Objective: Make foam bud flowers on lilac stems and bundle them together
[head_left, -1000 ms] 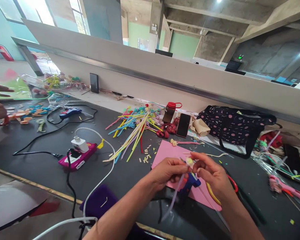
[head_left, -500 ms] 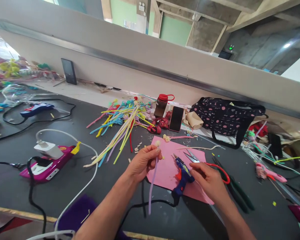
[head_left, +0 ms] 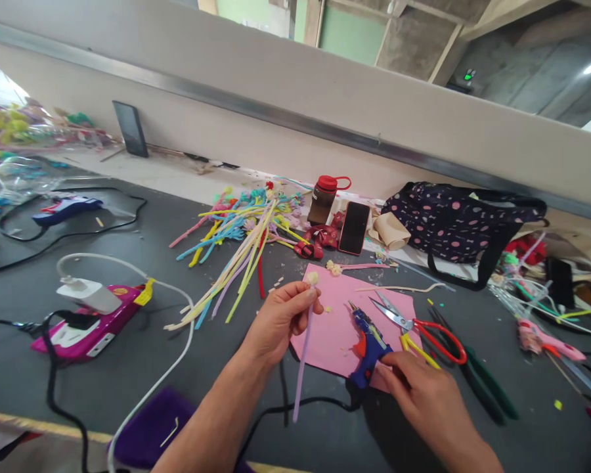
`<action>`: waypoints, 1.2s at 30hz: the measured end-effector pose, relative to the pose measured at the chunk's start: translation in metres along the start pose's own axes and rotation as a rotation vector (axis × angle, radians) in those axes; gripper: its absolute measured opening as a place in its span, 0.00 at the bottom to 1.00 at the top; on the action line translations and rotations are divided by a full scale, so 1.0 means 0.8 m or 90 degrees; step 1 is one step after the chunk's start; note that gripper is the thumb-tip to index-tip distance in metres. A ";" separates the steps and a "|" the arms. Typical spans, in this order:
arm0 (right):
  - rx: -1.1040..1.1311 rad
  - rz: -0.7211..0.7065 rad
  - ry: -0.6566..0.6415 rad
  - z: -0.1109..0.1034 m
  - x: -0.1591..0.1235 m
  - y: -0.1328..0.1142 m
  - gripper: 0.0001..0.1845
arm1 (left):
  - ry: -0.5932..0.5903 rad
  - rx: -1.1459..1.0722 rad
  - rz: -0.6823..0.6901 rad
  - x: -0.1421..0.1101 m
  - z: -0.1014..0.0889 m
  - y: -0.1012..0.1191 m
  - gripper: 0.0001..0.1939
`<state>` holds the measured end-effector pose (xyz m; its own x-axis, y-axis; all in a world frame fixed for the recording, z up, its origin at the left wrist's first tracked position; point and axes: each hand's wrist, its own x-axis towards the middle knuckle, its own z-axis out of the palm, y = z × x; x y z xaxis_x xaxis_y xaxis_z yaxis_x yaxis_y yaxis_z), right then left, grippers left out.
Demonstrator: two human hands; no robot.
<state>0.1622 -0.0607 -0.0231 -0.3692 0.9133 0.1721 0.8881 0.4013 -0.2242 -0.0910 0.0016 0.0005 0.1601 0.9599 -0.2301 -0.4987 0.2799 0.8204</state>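
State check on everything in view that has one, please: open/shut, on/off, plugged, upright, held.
Scissors: blades open
Bottle: upright, red cap on
Pink-edged phone: screen dark
Glue gun: on its side; power unclear
Power strip: white adapter plugged in
Purple stem: held upright, left hand
Right hand: at glue gun handle, grip unclear

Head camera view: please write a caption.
Left hand holding a purple stem, right hand at a blue glue gun.

Glue gun (head_left: 369, 347) lies left of the scissors (head_left: 412, 322).
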 end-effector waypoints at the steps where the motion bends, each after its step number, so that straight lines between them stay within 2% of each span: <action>1: -0.019 -0.023 -0.007 -0.007 0.013 -0.001 0.12 | -0.001 0.002 0.001 0.000 0.000 0.000 0.11; 4: -0.079 -0.108 -0.045 -0.025 0.060 -0.009 0.12 | -0.005 0.006 0.013 0.001 -0.002 0.000 0.11; 6: -0.130 -0.158 -0.091 -0.028 0.094 -0.018 0.11 | -0.002 0.003 0.023 0.003 -0.004 -0.001 0.12; 8: -0.201 -0.212 -0.145 -0.020 0.126 -0.029 0.10 | 0.005 -0.003 0.029 0.004 -0.007 -0.001 0.12; 11: -0.263 -0.284 -0.207 0.005 0.162 -0.046 0.09 | 0.009 -0.012 0.036 0.007 -0.011 -0.001 0.12; 15: -0.262 -0.300 -0.214 0.029 0.190 -0.064 0.10 | -0.005 -0.023 0.047 0.008 -0.015 0.000 0.12; 17: -0.252 -0.303 -0.204 0.025 0.195 -0.068 0.11 | -0.014 -0.030 0.050 0.007 -0.016 0.001 0.12; 20: -0.222 -0.316 -0.219 0.003 0.187 -0.066 0.11 | -0.020 -0.041 0.056 0.006 -0.018 0.003 0.12; 24: -0.155 -0.392 -0.340 -0.019 0.155 -0.058 0.08 | -0.028 -0.043 0.057 0.002 -0.017 0.005 0.11; 27: -0.184 -0.443 -0.421 -0.017 0.136 -0.056 0.08 | -0.034 -0.048 0.056 0.000 -0.014 0.006 0.11; 29: -0.231 -0.436 -0.444 -0.012 0.132 -0.060 0.08 | -0.036 -0.044 0.057 -0.001 -0.013 0.006 0.10; 34: -0.240 -0.351 -0.343 -0.010 0.153 -0.080 0.11 | -0.014 -0.031 0.058 0.000 -0.014 0.006 0.10; 36: -0.226 -0.340 -0.330 -0.012 0.162 -0.087 0.12 | -0.006 -0.031 0.061 0.002 -0.016 0.006 0.10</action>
<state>0.0552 0.0289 0.0239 -0.7690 0.5566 -0.3143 0.5582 0.8243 0.0941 -0.1041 0.0044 -0.0025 0.1179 0.9821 -0.1471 -0.5528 0.1879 0.8119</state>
